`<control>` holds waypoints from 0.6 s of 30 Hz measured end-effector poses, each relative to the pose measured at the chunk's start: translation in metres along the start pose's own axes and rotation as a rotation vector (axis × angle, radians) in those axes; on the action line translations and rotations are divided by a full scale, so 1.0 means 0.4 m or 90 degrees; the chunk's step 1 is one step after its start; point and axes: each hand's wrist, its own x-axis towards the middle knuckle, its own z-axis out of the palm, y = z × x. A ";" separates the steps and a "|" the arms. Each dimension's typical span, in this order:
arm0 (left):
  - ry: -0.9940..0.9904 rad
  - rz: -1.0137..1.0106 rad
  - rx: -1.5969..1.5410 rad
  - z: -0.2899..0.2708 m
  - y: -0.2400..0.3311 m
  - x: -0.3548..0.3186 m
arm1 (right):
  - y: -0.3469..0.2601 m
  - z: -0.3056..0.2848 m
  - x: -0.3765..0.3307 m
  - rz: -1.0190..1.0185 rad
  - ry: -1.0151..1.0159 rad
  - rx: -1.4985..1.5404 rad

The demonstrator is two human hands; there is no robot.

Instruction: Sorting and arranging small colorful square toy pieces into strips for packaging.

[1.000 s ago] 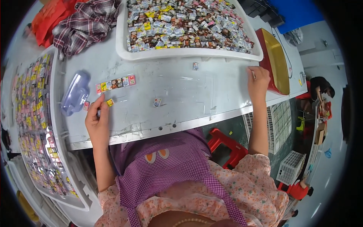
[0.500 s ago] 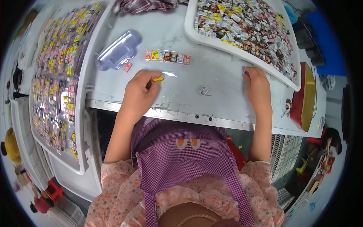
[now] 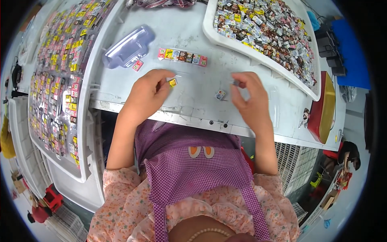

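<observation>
My left hand (image 3: 147, 94) pinches a small yellow-and-white box (image 3: 173, 82) between thumb and forefinger, above the table. My right hand (image 3: 250, 99) is raised with its thumb away from the forefinger; a small greyish piece (image 3: 235, 82) shows at its fingertips, too little of it visible to name. Between the hands, nearer the right one, a tiny white patterned box (image 3: 220, 94) lies on the table. Beyond them stretches a row of tiny coloured boxes (image 3: 182, 57), side by side. A single pink box (image 3: 138, 65) lies to its left, beside a clear bluish plastic tray (image 3: 130, 46).
A white bin (image 3: 258, 52) heaped with tiny boxes stands at the far right. On the left, a long white tray (image 3: 90, 68) holds many clear-wrapped rows. A red-and-gold box (image 3: 323, 107) sits at the table's right end. Crumpled plaid cloth (image 3: 169, 3) lies at the back.
My right hand has moved left from the bin's edge toward the white box, its thumb spreading. My left hand keeps its pinch on the yellow box, almost in place. The view has shifted slightly.
</observation>
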 end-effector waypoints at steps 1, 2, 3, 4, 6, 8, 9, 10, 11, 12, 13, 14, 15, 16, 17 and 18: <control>-0.005 0.007 -0.008 0.000 0.008 0.000 | -0.007 0.018 0.004 -0.005 -0.024 0.046; -0.005 0.009 -0.009 0.001 0.007 -0.001 | -0.009 0.032 0.007 -0.006 -0.024 0.045; -0.022 0.032 0.036 0.002 0.007 -0.004 | -0.010 0.044 0.008 0.050 -0.038 0.146; -0.040 0.056 0.082 0.003 0.006 -0.007 | -0.009 0.049 0.010 0.106 -0.052 0.247; -0.043 0.070 0.080 0.002 0.004 -0.015 | -0.018 0.038 0.015 0.161 -0.092 0.327; -0.050 0.087 0.076 0.004 0.001 -0.016 | -0.013 0.033 0.014 0.220 -0.128 0.404; -0.043 0.093 0.085 0.007 -0.001 -0.015 | 0.002 0.037 0.009 0.252 -0.127 0.483; -0.038 0.098 0.095 0.011 -0.001 -0.014 | 0.014 0.039 0.003 0.283 -0.124 0.563; -0.040 0.102 0.092 0.011 0.000 -0.012 | 0.023 0.041 -0.001 0.285 -0.121 0.560; -0.041 0.089 0.086 0.010 0.004 -0.011 | 0.031 0.042 -0.006 0.283 -0.124 0.655; -0.042 0.077 0.079 0.011 0.007 -0.010 | 0.035 0.040 -0.009 0.280 -0.126 0.750; -0.044 0.080 0.077 0.010 0.007 -0.011 | 0.032 0.037 -0.011 0.281 -0.121 0.747; -0.042 0.073 0.078 0.009 0.007 -0.012 | 0.025 0.036 -0.012 0.295 -0.098 0.778; -0.041 0.066 0.080 0.008 0.006 -0.013 | 0.021 0.034 -0.014 0.309 -0.073 0.809; -0.044 0.072 0.076 0.008 0.007 -0.013 | 0.026 0.031 -0.016 0.310 -0.067 0.804; -0.044 0.064 0.080 0.007 0.009 -0.013 | 0.034 0.029 -0.017 0.290 -0.066 0.842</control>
